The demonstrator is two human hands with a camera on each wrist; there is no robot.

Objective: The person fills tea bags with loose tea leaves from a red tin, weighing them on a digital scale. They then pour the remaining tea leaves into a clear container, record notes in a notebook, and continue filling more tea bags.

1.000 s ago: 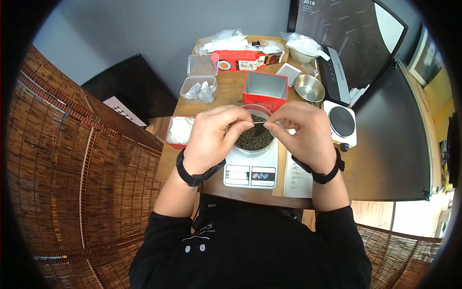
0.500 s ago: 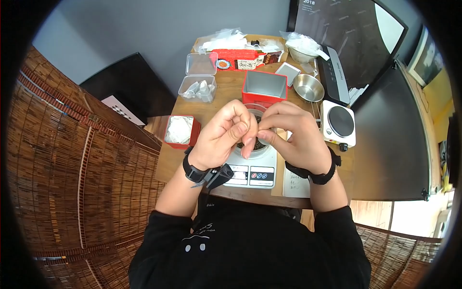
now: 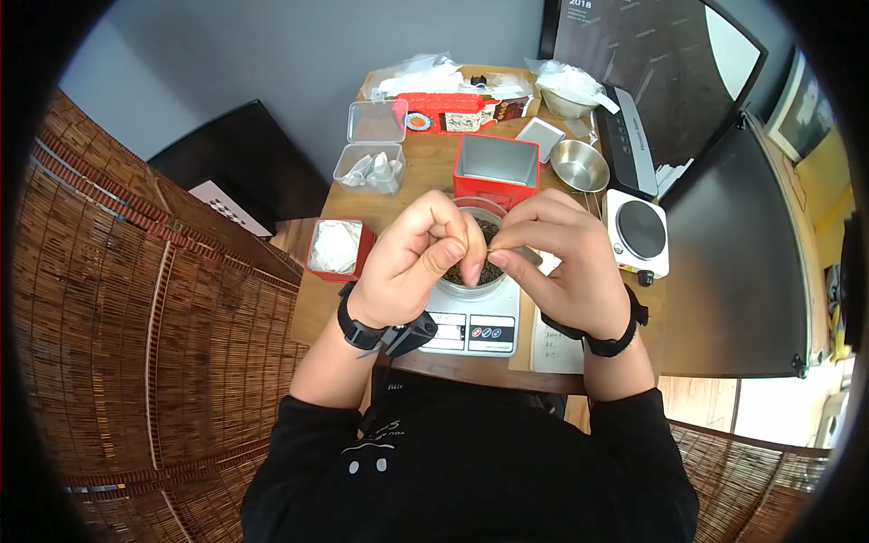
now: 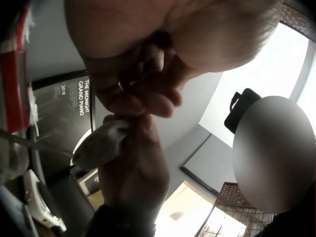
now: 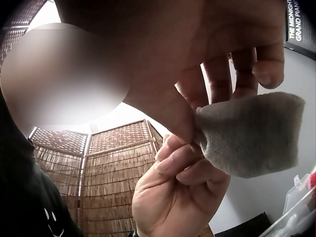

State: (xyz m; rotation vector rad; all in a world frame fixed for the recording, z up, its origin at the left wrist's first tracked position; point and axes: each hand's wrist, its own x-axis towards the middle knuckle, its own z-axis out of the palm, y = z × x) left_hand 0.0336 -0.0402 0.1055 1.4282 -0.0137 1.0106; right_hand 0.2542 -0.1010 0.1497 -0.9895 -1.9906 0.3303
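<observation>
A small pale cloth tea bag (image 5: 252,136), rounded as though filled, hangs from its gathered neck at my right hand (image 3: 566,258), whose thumb and forefinger pinch that neck. Close beside it, my left hand (image 3: 407,262) has its fingers curled, thumb against forefinger, on the bag's thin drawstring; the string is mostly hidden by the fingers. Both hands meet over a clear plastic tub (image 3: 471,292) of dark dried leaves (image 3: 490,232). The tub stands on a white kitchen scale (image 3: 493,337), partly covered by the hands.
An open red tin (image 3: 496,167) stands behind the tub. To the left are a red box of white bags (image 3: 337,246) and a lidded clear box (image 3: 371,170). On the right sit a steel pan (image 3: 580,166), a small hot plate (image 3: 641,228) and a handwritten sheet (image 3: 555,348).
One second ago a string stretched between the two hands. Since then the left hand has turned and its fingers have curled close to the right fingertips. The right hand stays nearly in place.
</observation>
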